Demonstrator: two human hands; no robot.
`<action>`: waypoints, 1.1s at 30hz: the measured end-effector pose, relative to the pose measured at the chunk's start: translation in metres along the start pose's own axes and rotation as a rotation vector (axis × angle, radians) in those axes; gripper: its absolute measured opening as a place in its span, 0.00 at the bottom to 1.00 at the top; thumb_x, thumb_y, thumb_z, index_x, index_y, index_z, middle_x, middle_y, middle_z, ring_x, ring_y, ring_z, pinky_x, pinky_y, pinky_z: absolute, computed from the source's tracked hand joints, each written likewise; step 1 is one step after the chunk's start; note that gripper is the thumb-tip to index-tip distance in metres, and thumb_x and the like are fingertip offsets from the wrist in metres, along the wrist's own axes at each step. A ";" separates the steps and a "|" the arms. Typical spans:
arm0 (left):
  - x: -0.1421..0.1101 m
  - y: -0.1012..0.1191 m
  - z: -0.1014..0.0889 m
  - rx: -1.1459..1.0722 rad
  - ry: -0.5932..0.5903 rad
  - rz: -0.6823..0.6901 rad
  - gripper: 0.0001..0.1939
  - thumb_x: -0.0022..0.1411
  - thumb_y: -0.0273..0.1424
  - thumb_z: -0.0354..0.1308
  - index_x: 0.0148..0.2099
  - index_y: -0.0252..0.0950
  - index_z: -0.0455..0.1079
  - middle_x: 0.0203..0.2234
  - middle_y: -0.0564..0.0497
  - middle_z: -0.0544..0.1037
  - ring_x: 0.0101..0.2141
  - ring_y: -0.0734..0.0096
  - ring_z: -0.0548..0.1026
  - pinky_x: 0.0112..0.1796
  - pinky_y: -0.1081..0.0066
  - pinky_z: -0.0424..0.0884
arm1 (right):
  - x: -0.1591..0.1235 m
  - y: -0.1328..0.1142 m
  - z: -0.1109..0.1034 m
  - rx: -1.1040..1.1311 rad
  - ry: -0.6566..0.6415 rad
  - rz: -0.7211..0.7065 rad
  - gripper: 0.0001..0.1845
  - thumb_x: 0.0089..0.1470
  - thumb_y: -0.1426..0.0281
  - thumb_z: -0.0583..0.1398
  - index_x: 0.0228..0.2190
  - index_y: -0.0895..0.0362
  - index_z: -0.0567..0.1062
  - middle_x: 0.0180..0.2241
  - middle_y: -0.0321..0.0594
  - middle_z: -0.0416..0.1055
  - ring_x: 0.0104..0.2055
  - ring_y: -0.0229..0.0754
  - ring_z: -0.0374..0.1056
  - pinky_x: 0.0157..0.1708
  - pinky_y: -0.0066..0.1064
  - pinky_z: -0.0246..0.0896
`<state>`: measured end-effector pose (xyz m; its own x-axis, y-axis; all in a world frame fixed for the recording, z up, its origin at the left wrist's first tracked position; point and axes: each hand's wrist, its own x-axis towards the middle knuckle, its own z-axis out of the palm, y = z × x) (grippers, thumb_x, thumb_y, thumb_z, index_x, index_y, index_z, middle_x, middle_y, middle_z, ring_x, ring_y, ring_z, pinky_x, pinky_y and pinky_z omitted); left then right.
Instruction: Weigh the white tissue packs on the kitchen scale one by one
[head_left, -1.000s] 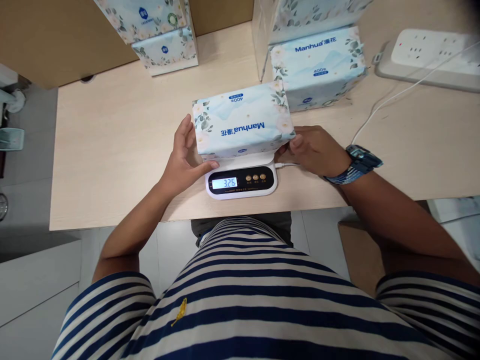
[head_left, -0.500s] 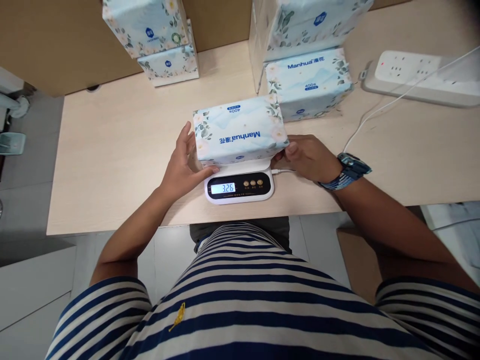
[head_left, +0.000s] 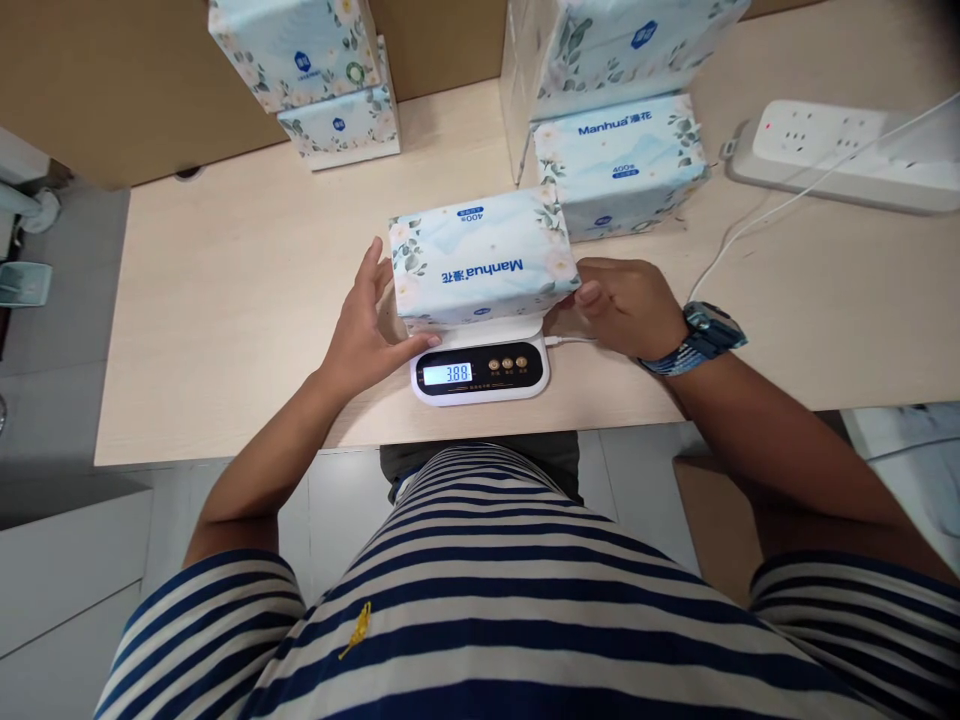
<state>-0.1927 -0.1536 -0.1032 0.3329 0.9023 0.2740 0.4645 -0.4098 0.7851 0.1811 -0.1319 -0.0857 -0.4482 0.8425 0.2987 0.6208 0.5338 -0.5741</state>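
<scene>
Fingers (head_left: 367,275) of both hands (head_left: 356,335) (head_left: 634,310) hold one tissue pack (head_left: 484,245), with stacked packs (head_left: 619,155) close behind.

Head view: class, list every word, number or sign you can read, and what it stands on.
"Manhua 漫花": front pack, upside down.
"400": front pack, upside down.
"Manhua 漫花": lower right pack.
"400": lower right pack.
"388": scale display; any decimal point is too small to confirm.
Too small or blurred to read: the character after each "400", the blue strips beside them, the blue badges, the gold print by the scale buttons.
</scene>
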 end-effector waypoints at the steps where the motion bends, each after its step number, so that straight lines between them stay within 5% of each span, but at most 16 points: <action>1: 0.000 0.000 0.000 -0.032 0.009 -0.015 0.73 0.46 0.64 0.78 0.83 0.56 0.43 0.83 0.42 0.50 0.80 0.25 0.50 0.78 0.29 0.48 | 0.000 0.001 0.000 -0.031 0.015 -0.005 0.54 0.67 0.29 0.35 0.35 0.54 0.84 0.26 0.43 0.71 0.30 0.47 0.69 0.29 0.38 0.55; 5: 0.000 0.002 -0.001 -0.107 0.053 -0.052 0.72 0.42 0.63 0.81 0.81 0.55 0.50 0.82 0.43 0.53 0.80 0.22 0.49 0.77 0.26 0.44 | -0.001 -0.001 -0.002 -0.110 0.022 -0.009 0.57 0.65 0.29 0.33 0.53 0.54 0.84 0.32 0.47 0.77 0.35 0.51 0.74 0.33 0.41 0.63; 9: 0.000 0.002 -0.003 -0.025 -0.010 0.002 0.72 0.48 0.63 0.79 0.83 0.57 0.43 0.83 0.45 0.49 0.80 0.24 0.50 0.77 0.27 0.48 | -0.001 -0.002 -0.003 -0.081 0.015 -0.005 0.59 0.63 0.27 0.35 0.64 0.54 0.79 0.40 0.49 0.82 0.36 0.52 0.76 0.37 0.43 0.71; 22: 0.001 -0.001 -0.001 -0.091 0.024 -0.039 0.72 0.44 0.68 0.76 0.82 0.55 0.47 0.82 0.42 0.55 0.80 0.24 0.50 0.77 0.27 0.45 | -0.002 0.003 0.000 -0.061 0.066 -0.030 0.59 0.64 0.27 0.39 0.65 0.56 0.79 0.45 0.52 0.83 0.35 0.51 0.76 0.37 0.44 0.74; 30: 0.002 -0.001 -0.002 -0.008 -0.079 0.044 0.72 0.55 0.68 0.70 0.84 0.57 0.27 0.81 0.41 0.55 0.81 0.36 0.51 0.79 0.34 0.46 | -0.004 0.006 0.002 -0.058 0.071 -0.050 0.53 0.65 0.28 0.40 0.65 0.50 0.78 0.44 0.48 0.82 0.36 0.51 0.77 0.37 0.43 0.76; 33: 0.003 0.005 -0.001 -0.062 -0.069 0.020 0.73 0.54 0.67 0.72 0.84 0.57 0.27 0.80 0.41 0.58 0.81 0.37 0.54 0.78 0.33 0.50 | -0.005 0.005 0.001 -0.058 0.061 -0.043 0.53 0.65 0.28 0.40 0.64 0.48 0.78 0.44 0.48 0.82 0.36 0.50 0.77 0.37 0.43 0.76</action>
<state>-0.1905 -0.1525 -0.0981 0.3986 0.8817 0.2526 0.4062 -0.4166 0.8133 0.1855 -0.1332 -0.0911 -0.4364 0.8206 0.3690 0.6387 0.5714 -0.5154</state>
